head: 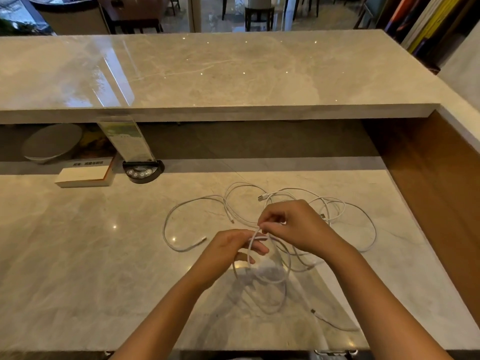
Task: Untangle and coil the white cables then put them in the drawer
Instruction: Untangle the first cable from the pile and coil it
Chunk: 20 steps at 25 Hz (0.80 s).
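Several thin white cables (335,203) lie tangled on the marble desk (91,255), spreading from the middle to the right. My left hand (228,249) holds a bundle of white cable loops (262,276) that hang down below its fingers. My right hand (293,224) pinches a strand of the same cable just above the left hand's fingers. One loose cable (171,216) curves out to the left, its plug end lying near my left hand. Another plug end (313,311) rests on the desk near the front edge. No drawer is in view.
A raised marble counter (233,74) runs across the back. Under it at the left are a white book (83,175), a round grey dish (52,144), and a clear sign holder on a black button base (142,171). A wooden side panel (428,178) bounds the right.
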Motion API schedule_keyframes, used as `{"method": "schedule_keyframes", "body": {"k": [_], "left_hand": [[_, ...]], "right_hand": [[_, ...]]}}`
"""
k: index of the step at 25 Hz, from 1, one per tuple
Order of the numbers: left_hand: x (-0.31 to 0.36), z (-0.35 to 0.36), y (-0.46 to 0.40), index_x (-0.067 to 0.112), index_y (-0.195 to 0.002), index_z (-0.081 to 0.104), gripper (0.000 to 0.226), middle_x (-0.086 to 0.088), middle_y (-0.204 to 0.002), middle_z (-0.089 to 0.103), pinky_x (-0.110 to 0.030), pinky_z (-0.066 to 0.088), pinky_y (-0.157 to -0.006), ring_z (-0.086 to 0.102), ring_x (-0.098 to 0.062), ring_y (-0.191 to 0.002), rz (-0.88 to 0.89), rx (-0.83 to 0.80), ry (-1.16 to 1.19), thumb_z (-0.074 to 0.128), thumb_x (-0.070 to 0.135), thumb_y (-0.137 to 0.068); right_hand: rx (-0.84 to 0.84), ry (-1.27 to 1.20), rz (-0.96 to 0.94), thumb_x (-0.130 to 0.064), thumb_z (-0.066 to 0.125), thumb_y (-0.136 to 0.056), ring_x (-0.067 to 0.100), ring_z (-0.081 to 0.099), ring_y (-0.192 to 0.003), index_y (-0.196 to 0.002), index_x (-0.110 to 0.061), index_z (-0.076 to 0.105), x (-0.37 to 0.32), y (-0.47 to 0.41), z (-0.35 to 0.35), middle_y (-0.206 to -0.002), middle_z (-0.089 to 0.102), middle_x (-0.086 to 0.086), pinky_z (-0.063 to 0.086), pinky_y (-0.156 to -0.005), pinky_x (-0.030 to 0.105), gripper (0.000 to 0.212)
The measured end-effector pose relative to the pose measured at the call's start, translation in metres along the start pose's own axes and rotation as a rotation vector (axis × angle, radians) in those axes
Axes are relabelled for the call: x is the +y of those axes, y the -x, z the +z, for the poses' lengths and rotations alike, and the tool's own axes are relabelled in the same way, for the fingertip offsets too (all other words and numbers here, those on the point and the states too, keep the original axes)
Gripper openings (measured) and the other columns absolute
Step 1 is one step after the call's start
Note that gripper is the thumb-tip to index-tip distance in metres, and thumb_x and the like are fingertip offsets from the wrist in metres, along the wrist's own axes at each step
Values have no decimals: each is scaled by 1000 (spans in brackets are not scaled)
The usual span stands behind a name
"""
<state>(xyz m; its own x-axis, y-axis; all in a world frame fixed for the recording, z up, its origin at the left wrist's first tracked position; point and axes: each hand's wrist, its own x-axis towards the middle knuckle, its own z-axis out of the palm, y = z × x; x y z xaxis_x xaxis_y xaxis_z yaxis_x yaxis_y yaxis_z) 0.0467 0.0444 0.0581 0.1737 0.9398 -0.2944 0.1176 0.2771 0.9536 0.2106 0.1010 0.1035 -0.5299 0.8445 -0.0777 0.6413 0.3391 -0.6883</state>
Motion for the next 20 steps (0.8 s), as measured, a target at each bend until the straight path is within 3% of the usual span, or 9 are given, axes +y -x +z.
{"method": "schedule_keyframes", "body": {"k": [3, 6, 8, 10, 13, 15, 17, 20], "left_hand": [[6, 1, 3, 13, -95, 71, 25, 2, -70, 70, -21, 52, -64, 66, -9, -71, 25, 38, 22, 47, 7, -94], [9, 1, -1, 8, -96, 69, 25, 3, -68, 69, -20, 52, -62, 65, -8, -66, -12, 156, 183, 45, 6, -95], [11, -2, -3, 10, -91, 70, 25, 5, -70, 69, -21, 53, -63, 65, -7, -66, -17, 190, 238, 45, 8, -96], [14, -4, -4, 15, -88, 70, 25, 5, -68, 69, -19, 51, -62, 64, -5, -65, -24, 203, 174, 47, 9, -95], [17, -5, -5, 18, -82, 73, 21, 2, -67, 67, -17, 47, -53, 58, -3, -55, -15, 262, -19, 55, 11, -91], [19, -2, -4, 16, -81, 74, 18, -2, -67, 65, -17, 43, -48, 52, -6, -49, -9, 256, -46, 58, 12, -89], [22, 0, -2, 16, -81, 74, 19, -1, -65, 63, -17, 40, -47, 47, -8, -48, -18, 215, -69, 58, 13, -90], [28, -2, -1, 12, -83, 75, 18, 3, -59, 60, -18, 38, -49, 42, -9, -49, -17, 157, -125, 59, 16, -89]], "right_hand": [[140, -146, -2, -16, 68, -79, 1, 60, -77, -90, -29, 68, 4, 0, 4, -83, 65, -13, 47, -70, 20, 16], [414, -421, 127, -22, 73, -77, 2, 58, -87, -124, -39, 41, 6, 8, 11, -107, 54, -16, 46, -69, 11, 59], [388, -558, 235, -18, 76, -75, 5, 62, -80, -139, -40, 21, 8, 16, 17, -102, 59, -11, 50, -68, 13, 87], [330, -519, 232, -11, 73, -77, 10, 63, -69, -144, -40, 8, 10, 23, 27, -82, 66, -2, 51, -66, 16, 98], [527, -250, 151, -10, 68, -81, 13, 60, -68, -143, -39, 14, 12, 25, 27, -79, 64, -1, 49, -62, 21, 88], [654, 199, -29, -3, 69, -76, 19, 56, -86, -141, -32, 28, 16, 23, 26, -97, 60, 4, 50, -61, 27, 83], [673, 563, -224, 10, 68, -63, 25, 46, -109, -135, -26, 40, 26, 21, 31, -119, 52, 9, 51, -72, 36, 85], [595, 721, -306, 8, 74, -59, 28, 41, -120, -127, -21, 54, 31, 17, 30, -130, 55, 10, 47, -87, 42, 77]]}}
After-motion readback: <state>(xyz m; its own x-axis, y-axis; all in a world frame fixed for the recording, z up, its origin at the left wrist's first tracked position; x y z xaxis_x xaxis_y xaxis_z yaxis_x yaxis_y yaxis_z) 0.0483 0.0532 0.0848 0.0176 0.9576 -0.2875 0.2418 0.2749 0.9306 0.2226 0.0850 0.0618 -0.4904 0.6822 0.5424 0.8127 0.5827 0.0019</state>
